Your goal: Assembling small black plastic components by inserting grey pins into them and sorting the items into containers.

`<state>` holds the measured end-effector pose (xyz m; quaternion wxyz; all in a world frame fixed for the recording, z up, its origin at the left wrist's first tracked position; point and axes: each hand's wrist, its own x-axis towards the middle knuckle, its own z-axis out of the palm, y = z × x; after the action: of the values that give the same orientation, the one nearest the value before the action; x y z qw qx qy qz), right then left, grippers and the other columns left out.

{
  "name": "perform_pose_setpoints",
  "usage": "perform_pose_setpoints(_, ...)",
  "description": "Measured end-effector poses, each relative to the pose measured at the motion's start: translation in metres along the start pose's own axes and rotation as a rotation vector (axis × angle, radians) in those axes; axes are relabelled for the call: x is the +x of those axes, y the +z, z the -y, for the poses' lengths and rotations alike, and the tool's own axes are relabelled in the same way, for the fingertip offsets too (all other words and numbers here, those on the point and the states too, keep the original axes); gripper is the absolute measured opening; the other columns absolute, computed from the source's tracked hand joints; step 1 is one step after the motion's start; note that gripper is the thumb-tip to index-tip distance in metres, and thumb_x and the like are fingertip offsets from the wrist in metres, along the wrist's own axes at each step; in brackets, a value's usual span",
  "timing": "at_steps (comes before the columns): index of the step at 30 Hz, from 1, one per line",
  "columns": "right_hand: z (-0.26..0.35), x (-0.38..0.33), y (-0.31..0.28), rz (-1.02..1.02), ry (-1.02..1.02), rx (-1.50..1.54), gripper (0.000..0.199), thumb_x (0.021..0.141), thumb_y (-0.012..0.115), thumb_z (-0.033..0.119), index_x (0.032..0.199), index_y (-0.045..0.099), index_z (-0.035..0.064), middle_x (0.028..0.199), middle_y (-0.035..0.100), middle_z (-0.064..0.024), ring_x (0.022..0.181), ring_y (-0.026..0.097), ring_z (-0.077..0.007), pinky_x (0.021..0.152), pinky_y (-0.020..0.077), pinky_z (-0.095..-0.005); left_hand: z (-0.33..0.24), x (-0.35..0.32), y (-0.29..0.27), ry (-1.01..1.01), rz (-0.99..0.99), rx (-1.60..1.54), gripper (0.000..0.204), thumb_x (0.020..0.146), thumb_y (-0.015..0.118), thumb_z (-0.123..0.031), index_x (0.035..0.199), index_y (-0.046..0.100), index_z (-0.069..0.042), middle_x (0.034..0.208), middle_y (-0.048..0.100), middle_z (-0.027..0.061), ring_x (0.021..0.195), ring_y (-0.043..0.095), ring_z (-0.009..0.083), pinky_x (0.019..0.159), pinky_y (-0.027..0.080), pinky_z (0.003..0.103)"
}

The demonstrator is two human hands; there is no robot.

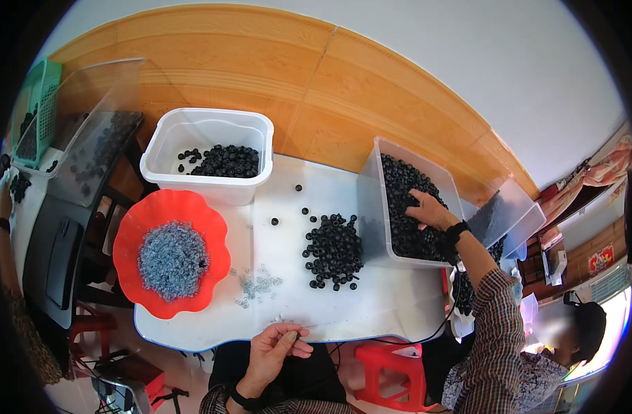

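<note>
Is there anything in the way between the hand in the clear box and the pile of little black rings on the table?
Yes. The right hand is inside the clear box of black rings, and the box's near wall stands between it and the pile of black rings on the white table. Nothing else lies between.

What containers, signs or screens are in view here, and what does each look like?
White tub: table's back left, rectangular, some black rings inside.
Clear bin: table's right, full of black rings; right hand inside.
Red bowl: left, scalloped, grey bits.
Red sign: far right, square.
</note>
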<state>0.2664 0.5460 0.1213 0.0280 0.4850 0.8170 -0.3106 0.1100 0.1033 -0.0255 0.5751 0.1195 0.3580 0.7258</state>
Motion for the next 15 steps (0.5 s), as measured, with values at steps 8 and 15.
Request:
perform_pose_setpoints(8,0.022,-0.003,0.015,-0.006,0.026,-0.103,0.047,0.088,0.064,0.023,0.125,0.048,0.0006,0.074,0.052,-0.0038,0.060,0.052,-0.0088,0.044,0.0467,-0.0257,0.002,-0.001,-0.004,0.002,0.007,-0.035,0.021,0.100,0.051,-0.006,0.116,0.057,0.006,0.107,0.066,0.0194,0.081,0.071,0.0263,0.071,0.062,0.035)
perform_pose_setpoints(15,0.021,0.000,0.014,0.058,-0.029,0.103,0.030,0.088,0.064,0.020,0.110,0.052,0.0035,0.062,0.045,-0.0013,0.046,0.042,-0.0105,0.038,0.0355,-0.0265,0.002,-0.002,-0.003,0.001,-0.001,-0.027,0.021,0.100,0.051,-0.006,0.115,0.057,0.007,0.107,0.066,0.0196,0.081,0.071,0.0263,0.071,0.062,0.035)
